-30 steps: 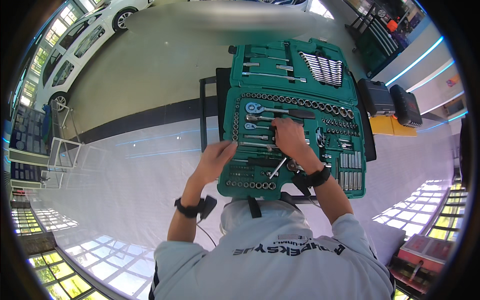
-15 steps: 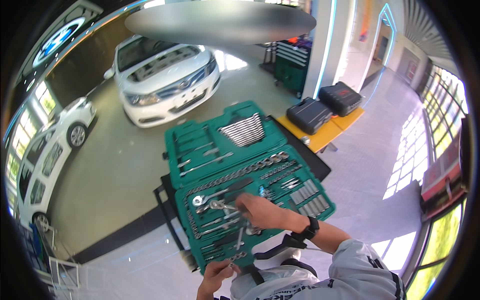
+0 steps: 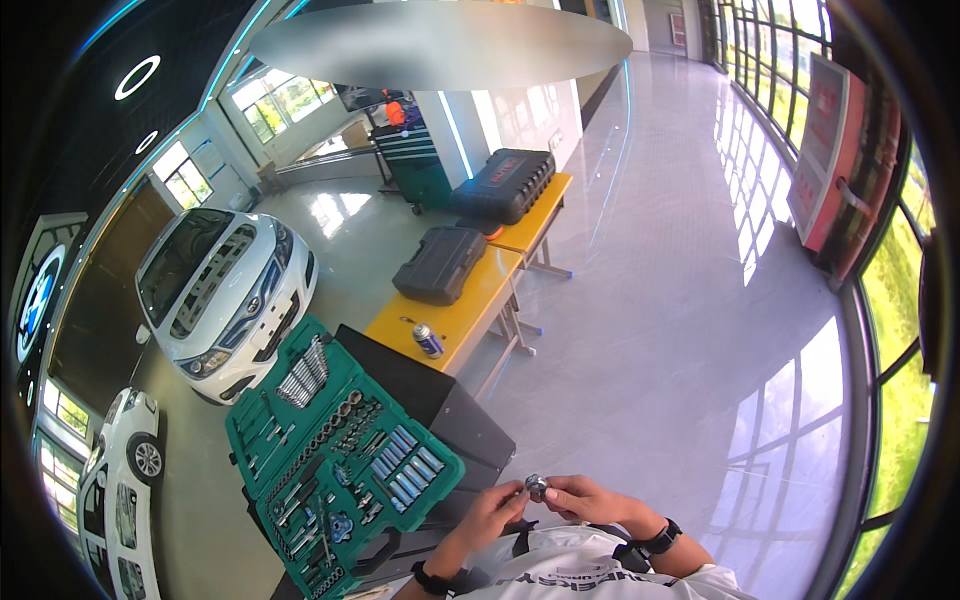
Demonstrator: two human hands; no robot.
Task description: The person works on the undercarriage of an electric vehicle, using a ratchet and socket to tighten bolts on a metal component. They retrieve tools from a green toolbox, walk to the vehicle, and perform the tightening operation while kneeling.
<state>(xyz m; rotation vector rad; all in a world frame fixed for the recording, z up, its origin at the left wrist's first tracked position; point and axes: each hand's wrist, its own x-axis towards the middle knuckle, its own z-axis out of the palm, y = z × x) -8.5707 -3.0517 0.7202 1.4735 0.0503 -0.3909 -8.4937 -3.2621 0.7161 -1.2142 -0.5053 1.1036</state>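
In front of my body, my two hands meet just right of the tool case. My right hand (image 3: 592,500) closes around a small round chrome tool part (image 3: 537,484) that looks like a ratchet head. Pinched fingers of my left hand (image 3: 490,514) touch its left side. Any handle or shaft on it is hidden by the fingers. To the left lies the open green tool case (image 3: 372,366), holding sockets (image 3: 410,470), combination wrenches (image 3: 303,374) and ratchets in moulded slots.
The case rests on a black cart (image 3: 450,425). Beyond it, a yellow bench (image 3: 480,290) carries two black hard cases (image 3: 440,265) and a small can (image 3: 428,341). A white car (image 3: 235,295) stands behind the tool case, another at far left. A green tool cabinet (image 3: 415,170) is farther back.
My view has swung right, so the tool case now sits lower left. My right hand has left the space above the case with a chrome tool; my left hand has come up to meet it.
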